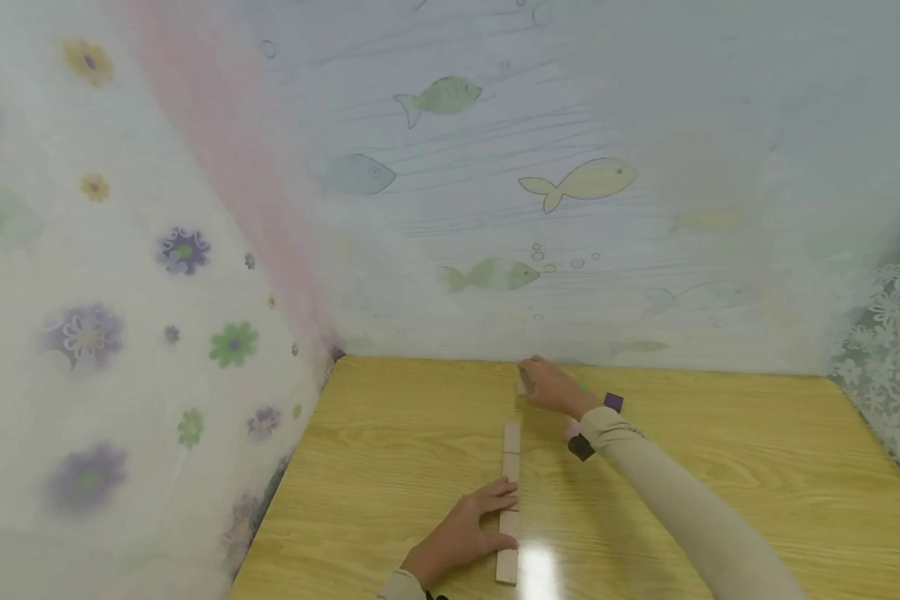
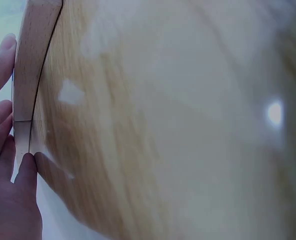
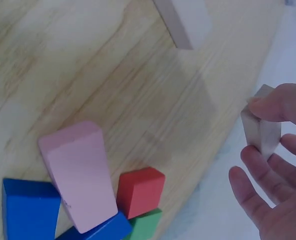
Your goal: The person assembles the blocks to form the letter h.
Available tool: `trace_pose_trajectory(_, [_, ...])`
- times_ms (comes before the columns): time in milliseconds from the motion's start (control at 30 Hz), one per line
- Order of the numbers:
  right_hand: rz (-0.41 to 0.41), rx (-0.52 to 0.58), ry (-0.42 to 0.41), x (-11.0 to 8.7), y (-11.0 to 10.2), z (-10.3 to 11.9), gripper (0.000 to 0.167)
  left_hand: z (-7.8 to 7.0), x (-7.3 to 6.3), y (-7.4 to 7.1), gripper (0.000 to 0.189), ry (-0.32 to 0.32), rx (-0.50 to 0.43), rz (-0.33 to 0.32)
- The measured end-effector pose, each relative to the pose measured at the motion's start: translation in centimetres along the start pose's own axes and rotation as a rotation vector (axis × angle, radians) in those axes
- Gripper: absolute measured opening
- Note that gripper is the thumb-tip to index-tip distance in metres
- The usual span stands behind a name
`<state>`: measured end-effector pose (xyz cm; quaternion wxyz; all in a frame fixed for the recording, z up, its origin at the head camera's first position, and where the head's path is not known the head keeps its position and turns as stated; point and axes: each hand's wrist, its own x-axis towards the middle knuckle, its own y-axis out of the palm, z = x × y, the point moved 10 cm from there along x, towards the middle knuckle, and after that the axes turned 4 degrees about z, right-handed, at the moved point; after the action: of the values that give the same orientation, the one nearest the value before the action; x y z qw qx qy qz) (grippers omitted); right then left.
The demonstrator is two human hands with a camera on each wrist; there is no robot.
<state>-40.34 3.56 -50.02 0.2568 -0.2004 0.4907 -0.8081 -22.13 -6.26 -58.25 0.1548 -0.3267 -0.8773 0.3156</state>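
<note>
Plain wooden blocks [image 1: 512,467] lie end to end in a straight row running away from me on the table. My left hand [image 1: 465,525] rests against this row, thumb toward the near end and fingers farther along. In the left wrist view, its fingertips touch the sides of the wooden blocks [image 2: 32,65], which meet at a thin seam. Beyond the row's far end, near the table's back edge, my right hand [image 1: 555,392] pinches another wooden block [image 3: 263,125] between thumb and fingers. Whether that block touches the table I cannot tell.
Beside my right forearm lie coloured blocks: pink [image 3: 80,175], red [image 3: 140,192], blue [image 3: 30,207] and green [image 3: 145,225]. The wood-grain table [image 1: 397,417] meets a wall [image 1: 420,325] painted with fish. A flowered wall [image 1: 135,392] stands at left.
</note>
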Motion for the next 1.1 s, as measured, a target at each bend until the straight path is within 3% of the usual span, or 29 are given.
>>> trace_pose_trajectory(333, [0.006, 0.066, 0.002, -0.2, 1.3, 0.4, 0.048, 0.2, 0.0, 0.0, 0.064, -0.008, -0.003, -0.009])
trace_pose_trajectory(1100, [0.024, 0.047, -0.037, -0.3, 3.5, 1.5, 0.051, 0.0, -0.1, -0.2, 0.064, -0.006, -0.007, -0.007])
